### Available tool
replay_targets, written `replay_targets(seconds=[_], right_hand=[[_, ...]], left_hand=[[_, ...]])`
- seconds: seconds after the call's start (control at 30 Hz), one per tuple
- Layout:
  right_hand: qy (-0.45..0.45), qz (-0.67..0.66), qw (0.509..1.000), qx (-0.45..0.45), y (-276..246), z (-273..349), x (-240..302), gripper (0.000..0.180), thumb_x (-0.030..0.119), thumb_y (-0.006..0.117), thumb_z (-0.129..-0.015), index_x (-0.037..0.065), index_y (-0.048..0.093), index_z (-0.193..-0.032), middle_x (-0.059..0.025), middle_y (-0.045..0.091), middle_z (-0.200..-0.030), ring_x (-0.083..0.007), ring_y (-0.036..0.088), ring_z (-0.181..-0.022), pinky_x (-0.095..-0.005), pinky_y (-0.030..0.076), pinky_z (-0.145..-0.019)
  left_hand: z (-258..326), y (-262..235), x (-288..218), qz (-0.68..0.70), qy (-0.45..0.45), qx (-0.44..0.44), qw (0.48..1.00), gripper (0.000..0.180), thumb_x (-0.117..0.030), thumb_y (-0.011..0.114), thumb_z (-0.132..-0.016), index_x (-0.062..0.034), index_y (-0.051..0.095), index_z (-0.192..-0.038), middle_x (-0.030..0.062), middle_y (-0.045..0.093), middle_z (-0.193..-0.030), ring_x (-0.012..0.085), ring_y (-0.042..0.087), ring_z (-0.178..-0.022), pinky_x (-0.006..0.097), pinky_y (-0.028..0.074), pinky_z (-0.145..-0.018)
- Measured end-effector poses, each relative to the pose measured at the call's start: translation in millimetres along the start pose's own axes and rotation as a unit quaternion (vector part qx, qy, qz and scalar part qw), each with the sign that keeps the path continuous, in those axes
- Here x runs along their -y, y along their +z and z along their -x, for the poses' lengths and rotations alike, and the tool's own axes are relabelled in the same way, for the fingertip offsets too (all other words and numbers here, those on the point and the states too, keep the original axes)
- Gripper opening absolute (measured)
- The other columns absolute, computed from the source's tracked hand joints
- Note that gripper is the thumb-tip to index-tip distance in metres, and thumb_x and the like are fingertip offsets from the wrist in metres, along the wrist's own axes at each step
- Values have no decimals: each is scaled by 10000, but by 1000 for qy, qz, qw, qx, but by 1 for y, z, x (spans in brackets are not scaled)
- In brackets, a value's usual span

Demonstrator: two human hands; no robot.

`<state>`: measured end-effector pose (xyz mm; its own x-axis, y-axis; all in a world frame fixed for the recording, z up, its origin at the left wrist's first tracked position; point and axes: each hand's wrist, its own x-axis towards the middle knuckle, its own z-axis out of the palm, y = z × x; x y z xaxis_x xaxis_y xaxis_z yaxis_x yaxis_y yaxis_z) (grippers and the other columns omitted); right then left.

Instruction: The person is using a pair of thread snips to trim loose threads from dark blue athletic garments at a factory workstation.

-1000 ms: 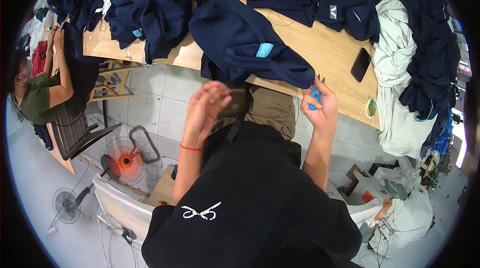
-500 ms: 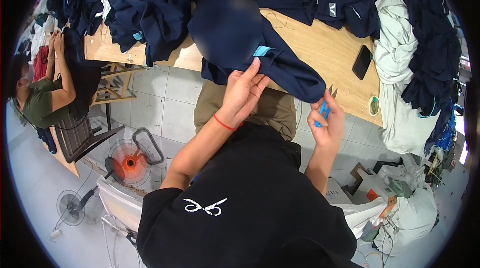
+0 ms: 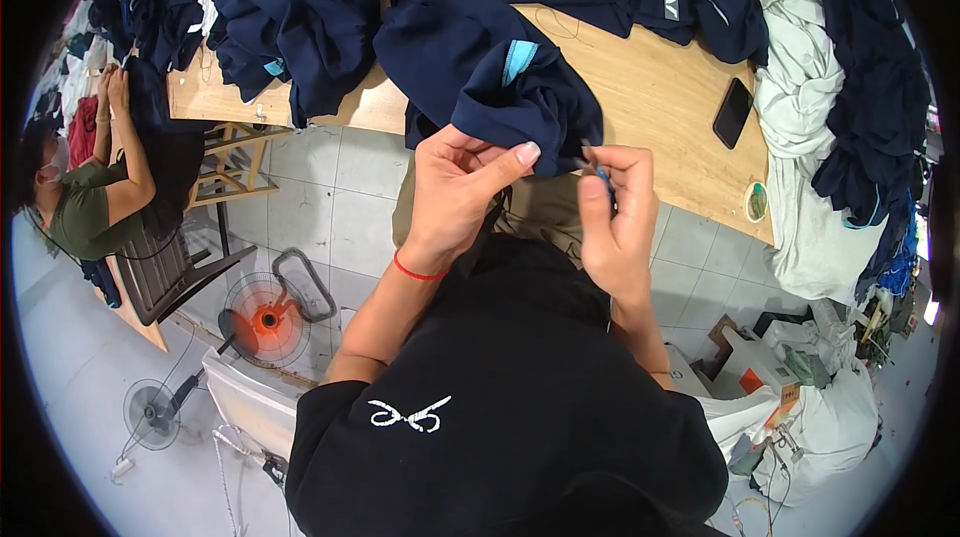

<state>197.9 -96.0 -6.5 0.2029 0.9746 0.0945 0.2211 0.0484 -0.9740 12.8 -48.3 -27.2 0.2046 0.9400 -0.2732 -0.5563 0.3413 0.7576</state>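
Just above the left hand lies the dark blue cloth, partly on the wooden table and hanging over its edge. The left hand pinches the low edge of this cloth between thumb and fingers. A red string goes around the wrist below it. Up from the left thumb, a light blue patch shows on the cloth.

The right hand is near the left one. Its fingers curl around small blue snips. The snips' tips are close to the cloth, but I cannot tell if they touch it. Farther up and right of the right hand, a black phone lies on the table, just beside a big white cloth.
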Motion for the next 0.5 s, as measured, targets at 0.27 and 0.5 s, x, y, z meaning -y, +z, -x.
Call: replay_targets(seconds=[0.27, 0.5], right_hand=[[-29, 88, 995, 37, 5, -9, 15, 321, 182, 891, -915, -4, 670, -1055, -97, 745, -841, -151, 707, -727, -283, 554, -667], [-45, 107, 993, 26, 3, -7, 13, 312, 193, 903, -905, -4, 683, -1002, -103, 735, -812, -160, 709, -693, -285, 554, -644]], left_hand=[[8, 5, -7, -87, 58, 10, 994, 212, 69, 814, -919, 65, 742, -1119, 88, 788, -1029, 84, 714, -912, 221, 565, -802], [11, 6, -15, -197, 69, 25, 978, 241, 110, 808, -891, 68, 762, -1124, 107, 801, -1043, 118, 742, -940, 264, 598, -859]])
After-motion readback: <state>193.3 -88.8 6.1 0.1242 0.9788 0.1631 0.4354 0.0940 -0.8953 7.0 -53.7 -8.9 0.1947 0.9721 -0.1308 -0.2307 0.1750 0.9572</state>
